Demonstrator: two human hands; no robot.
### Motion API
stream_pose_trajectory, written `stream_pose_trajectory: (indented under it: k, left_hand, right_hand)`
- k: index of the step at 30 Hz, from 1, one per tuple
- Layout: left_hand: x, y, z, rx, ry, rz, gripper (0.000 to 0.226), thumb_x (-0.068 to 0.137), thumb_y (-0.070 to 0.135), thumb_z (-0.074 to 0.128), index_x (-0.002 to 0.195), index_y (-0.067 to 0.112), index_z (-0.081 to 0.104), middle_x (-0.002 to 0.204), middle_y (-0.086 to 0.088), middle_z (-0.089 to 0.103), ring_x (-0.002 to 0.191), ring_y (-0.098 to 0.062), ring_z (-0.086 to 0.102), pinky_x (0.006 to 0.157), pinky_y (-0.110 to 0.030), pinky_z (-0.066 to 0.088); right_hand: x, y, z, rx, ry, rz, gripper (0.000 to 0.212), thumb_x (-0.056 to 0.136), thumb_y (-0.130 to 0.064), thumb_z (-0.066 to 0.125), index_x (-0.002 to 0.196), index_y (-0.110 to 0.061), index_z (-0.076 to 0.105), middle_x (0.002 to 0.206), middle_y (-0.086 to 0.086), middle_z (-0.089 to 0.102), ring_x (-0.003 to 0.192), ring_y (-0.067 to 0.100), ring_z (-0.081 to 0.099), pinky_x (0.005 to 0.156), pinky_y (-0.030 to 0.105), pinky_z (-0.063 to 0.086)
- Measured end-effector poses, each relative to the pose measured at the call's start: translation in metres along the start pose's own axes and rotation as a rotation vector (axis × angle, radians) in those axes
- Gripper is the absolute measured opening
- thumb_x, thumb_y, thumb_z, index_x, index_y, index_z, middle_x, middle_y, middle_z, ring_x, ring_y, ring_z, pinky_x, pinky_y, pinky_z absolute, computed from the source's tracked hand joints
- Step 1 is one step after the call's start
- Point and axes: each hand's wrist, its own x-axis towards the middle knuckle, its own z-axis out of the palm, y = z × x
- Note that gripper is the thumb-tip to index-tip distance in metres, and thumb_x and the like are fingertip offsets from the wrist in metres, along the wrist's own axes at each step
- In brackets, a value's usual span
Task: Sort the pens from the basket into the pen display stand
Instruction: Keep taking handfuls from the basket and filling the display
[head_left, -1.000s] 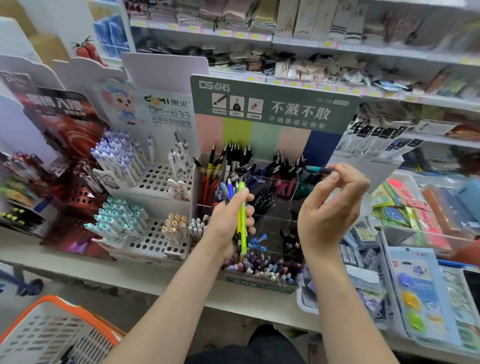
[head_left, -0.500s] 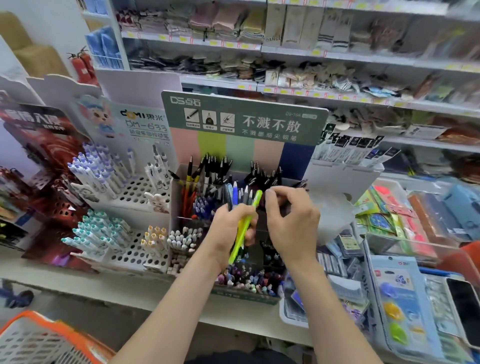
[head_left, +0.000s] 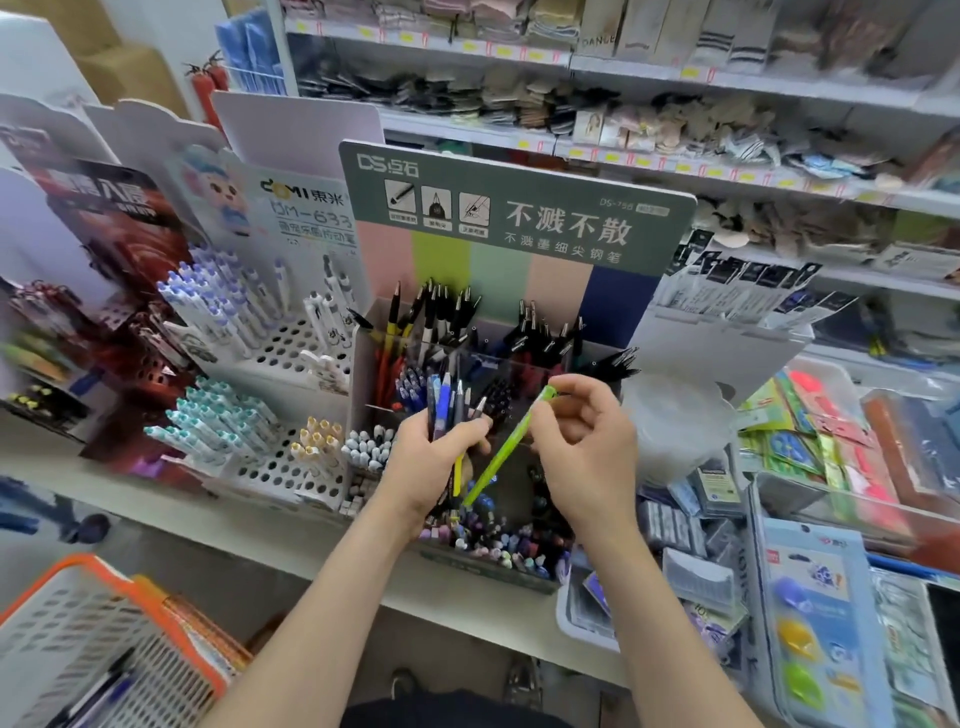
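My left hand (head_left: 434, 460) grips a bundle of pens (head_left: 448, 405), blue, grey and yellow, held upright in front of the pen display stand (head_left: 514, 228). My right hand (head_left: 582, 441) pinches the top end of a lime green pen (head_left: 501, 452) that slants down to the left between both hands. The stand has clear compartments holding black, red and blue pens, and a front row of pastel caps (head_left: 504, 545). An orange and white basket (head_left: 88, 639) sits at the lower left with a few pens inside.
White perforated pen racks (head_left: 280, 358) with blue and teal pens stand left of the stand. Packaged stationery (head_left: 810, 613) and trays crowd the shelf to the right. Store shelves (head_left: 623, 156) with goods run behind.
My right hand dropped off the teal pen at the stand, came back and took the lime green pen out of my left hand's bundle. The view shifted, showing more of the basket.
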Motion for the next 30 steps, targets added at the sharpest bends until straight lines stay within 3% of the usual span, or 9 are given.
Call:
stream_pose_trajectory:
  k: [3, 6, 10, 13, 15, 18, 22, 26, 30]
  left_hand:
    - [0.002, -0.008, -0.007, -0.027, 0.074, -0.051, 0.021, 0.096, 0.014, 0.070, 0.081, 0.000, 0.066, 0.070, -0.015, 0.059, 0.047, -0.020, 0.042, 0.045, -0.028, 0.035]
    - [0.000, -0.013, -0.013, -0.013, 0.053, -0.102, 0.020, 0.097, 0.016, 0.067, 0.081, 0.005, 0.065, 0.069, -0.014, 0.058, 0.047, -0.018, 0.043, 0.047, -0.029, 0.036]
    - [-0.005, -0.018, -0.013, -0.026, 0.012, -0.144, 0.030, 0.099, 0.015, 0.064, 0.070, 0.010, 0.058, 0.064, -0.011, 0.056, 0.049, -0.020, 0.043, 0.047, -0.029, 0.038]
    - [-0.006, -0.017, -0.011, -0.059, 0.004, -0.161, 0.021, 0.099, 0.017, 0.068, 0.083, 0.004, 0.067, 0.068, -0.012, 0.060, 0.051, -0.018, 0.047, 0.048, -0.028, 0.042]
    - [-0.006, -0.017, -0.010, -0.093, -0.021, -0.170, 0.020, 0.101, 0.021, 0.069, 0.097, 0.001, 0.072, 0.074, -0.012, 0.064, 0.052, -0.017, 0.050, 0.050, -0.027, 0.043]
    - [-0.007, -0.017, -0.009, -0.078, -0.086, -0.156, 0.031, 0.107, 0.028, 0.062, 0.107, -0.001, 0.072, 0.079, -0.013, 0.068, 0.054, -0.017, 0.052, 0.051, -0.028, 0.045]
    - [-0.010, -0.014, -0.008, -0.051, -0.181, -0.132, 0.036, 0.109, 0.029, 0.058, 0.106, -0.002, 0.074, 0.082, -0.013, 0.070, 0.053, -0.016, 0.052, 0.050, -0.026, 0.044]
    - [-0.012, -0.007, -0.008, -0.020, -0.242, -0.119, 0.034, 0.109, 0.027, 0.056, 0.089, 0.005, 0.072, 0.070, -0.008, 0.065, 0.049, -0.016, 0.051, 0.047, -0.025, 0.042]
    - [-0.010, -0.004, -0.010, 0.019, -0.222, -0.132, 0.033, 0.108, 0.027, 0.058, 0.095, -0.001, 0.069, 0.065, -0.012, 0.064, 0.049, -0.021, 0.054, 0.046, -0.029, 0.044]
  right_hand:
    - [-0.009, 0.004, -0.004, -0.166, 0.148, -0.266, 0.026, 0.088, -0.003, 0.076, 0.106, -0.018, 0.065, 0.081, -0.007, 0.067, 0.070, 0.013, 0.068, 0.064, 0.023, 0.055]
    - [-0.015, 0.028, -0.001, -0.487, 0.027, -0.367, 0.024, 0.088, -0.011, 0.076, 0.102, -0.023, 0.061, 0.073, -0.011, 0.061, 0.062, 0.010, 0.059, 0.056, 0.028, 0.050]
    - [-0.023, 0.061, 0.006, -0.816, -0.104, -0.357, 0.015, 0.091, -0.024, 0.076, 0.099, -0.027, 0.063, 0.068, -0.009, 0.061, 0.058, 0.015, 0.057, 0.046, 0.031, 0.044]
    - [-0.026, 0.067, 0.005, -0.946, -0.174, -0.412, 0.012, 0.088, -0.023, 0.083, 0.095, -0.027, 0.074, 0.072, -0.009, 0.071, 0.067, 0.019, 0.068, 0.047, 0.032, 0.050]
    - [-0.027, 0.064, 0.005, -1.000, -0.252, -0.343, 0.012, 0.095, -0.027, 0.075, 0.107, -0.028, 0.078, 0.090, -0.009, 0.078, 0.085, 0.020, 0.074, 0.061, 0.035, 0.057]
    - [-0.028, 0.058, 0.008, -0.800, -0.234, -0.224, 0.019, 0.103, -0.031, 0.064, 0.113, -0.027, 0.080, 0.100, -0.012, 0.080, 0.091, 0.013, 0.073, 0.074, 0.037, 0.059]
    - [-0.028, 0.028, 0.016, -0.252, -0.153, 0.037, 0.019, 0.107, -0.030, 0.061, 0.108, -0.028, 0.080, 0.088, -0.017, 0.078, 0.081, 0.001, 0.071, 0.070, 0.016, 0.051]
    - [-0.029, 0.012, 0.022, -0.098, -0.150, 0.115, 0.009, 0.102, -0.032, 0.070, 0.105, -0.033, 0.078, 0.076, -0.008, 0.077, 0.072, 0.008, 0.071, 0.073, 0.026, 0.058]
    - [-0.025, 0.011, 0.023, -0.051, -0.136, 0.160, 0.012, 0.097, -0.029, 0.072, 0.087, -0.029, 0.079, 0.076, -0.005, 0.075, 0.075, 0.016, 0.072, 0.077, 0.040, 0.063]
